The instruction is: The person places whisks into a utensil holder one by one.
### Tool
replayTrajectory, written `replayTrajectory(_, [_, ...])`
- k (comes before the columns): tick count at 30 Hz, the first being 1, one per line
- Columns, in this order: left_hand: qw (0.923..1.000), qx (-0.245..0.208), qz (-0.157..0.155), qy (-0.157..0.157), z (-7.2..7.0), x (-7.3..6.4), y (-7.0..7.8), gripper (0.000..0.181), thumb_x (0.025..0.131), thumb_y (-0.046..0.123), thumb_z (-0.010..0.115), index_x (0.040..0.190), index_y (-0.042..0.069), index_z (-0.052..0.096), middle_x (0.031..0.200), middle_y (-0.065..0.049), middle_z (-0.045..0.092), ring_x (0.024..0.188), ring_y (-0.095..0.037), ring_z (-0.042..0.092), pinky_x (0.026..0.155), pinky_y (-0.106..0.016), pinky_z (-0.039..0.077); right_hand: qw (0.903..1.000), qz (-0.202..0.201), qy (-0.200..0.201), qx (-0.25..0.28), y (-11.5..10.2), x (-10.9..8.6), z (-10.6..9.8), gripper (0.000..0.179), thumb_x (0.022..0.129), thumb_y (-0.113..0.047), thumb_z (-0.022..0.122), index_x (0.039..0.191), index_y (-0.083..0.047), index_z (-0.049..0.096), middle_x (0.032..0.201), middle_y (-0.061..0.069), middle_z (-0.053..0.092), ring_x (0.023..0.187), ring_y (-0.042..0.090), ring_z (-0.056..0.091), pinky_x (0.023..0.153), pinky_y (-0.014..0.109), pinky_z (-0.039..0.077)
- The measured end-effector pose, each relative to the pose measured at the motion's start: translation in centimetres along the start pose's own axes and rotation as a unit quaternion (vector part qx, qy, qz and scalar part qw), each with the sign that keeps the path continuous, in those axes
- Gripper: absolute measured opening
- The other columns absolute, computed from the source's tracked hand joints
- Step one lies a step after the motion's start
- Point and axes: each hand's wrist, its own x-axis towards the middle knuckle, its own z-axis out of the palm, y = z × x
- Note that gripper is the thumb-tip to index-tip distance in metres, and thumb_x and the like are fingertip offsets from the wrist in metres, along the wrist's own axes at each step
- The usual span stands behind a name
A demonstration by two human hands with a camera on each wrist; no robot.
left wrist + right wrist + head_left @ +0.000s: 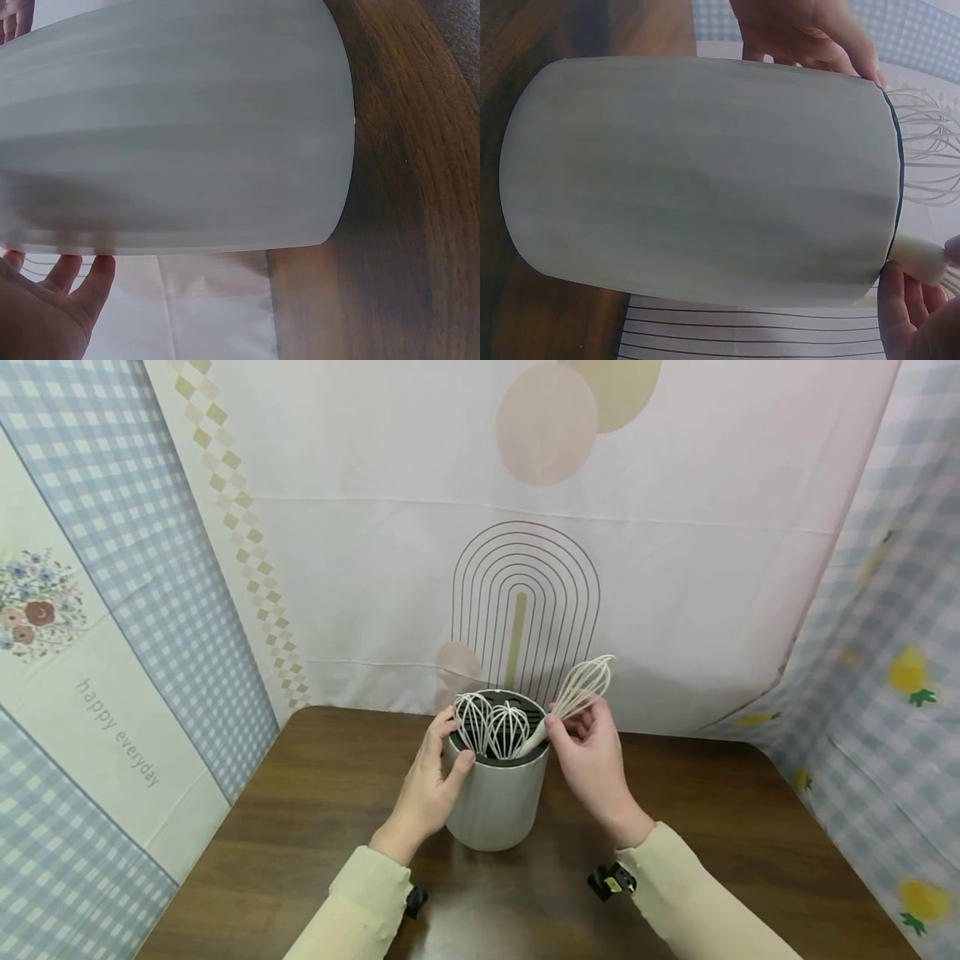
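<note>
A pale grey ribbed utensil holder (pixel 495 810) with a dark slotted top stands upright on the table. On its left side, my left hand (pixel 431 777) holds it near the rim, thumb at the front. In the left wrist view, that hand's fingertips (pixel 96 281) meet the holder's wall. My right hand (pixel 596 760) pinches a cream whisk (pixel 581 685) between thumb and fingers. This whisk leans to the right, with its handle (pixel 919 259) going down at the holder's rim. Two more whisks (pixel 471 718) show their wire heads above the top, their lower parts hidden inside.
The brown wooden table (pixel 300 843) carries the holder near its back edge. Behind it hangs a white patterned cloth (pixel 375 585). Checked cloths, one on the left (pixel 187 635) and one on the right (pixel 862 693), flank the table. Black wrist cameras (pixel 611 881) hang at the cuffs.
</note>
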Motion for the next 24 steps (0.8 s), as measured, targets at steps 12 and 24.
replayTrajectory(12, [1.0,0.004,-0.001,0.006,-0.2,-0.5,-0.6,0.046,0.099,0.035,0.052,0.139,0.019,0.037,0.156,0.006,0.026,0.138,-0.018,0.033,0.104,-0.045,0.038,0.9981,-0.01,-0.028,-0.054,1.7,-0.1,0.5,0.049,0.091,-0.01,0.067,0.131,-0.003,0.039,0.107,0.012,0.063,0.097,0.02,0.062,0.079,0.027,0.053])
replayTrajectory(24, [1.0,-0.001,0.007,0.0,0.0,0.1,-0.1,0.046,0.1,0.036,0.051,0.139,0.017,0.036,0.156,0.006,0.025,0.139,-0.017,0.032,0.105,-0.044,0.037,0.9948,-0.003,-0.043,-0.092,-1.1,-0.7,0.8,0.049,0.089,0.0,0.065,0.131,0.003,0.038,0.107,0.023,0.062,0.095,0.028,0.062,0.083,0.04,0.052])
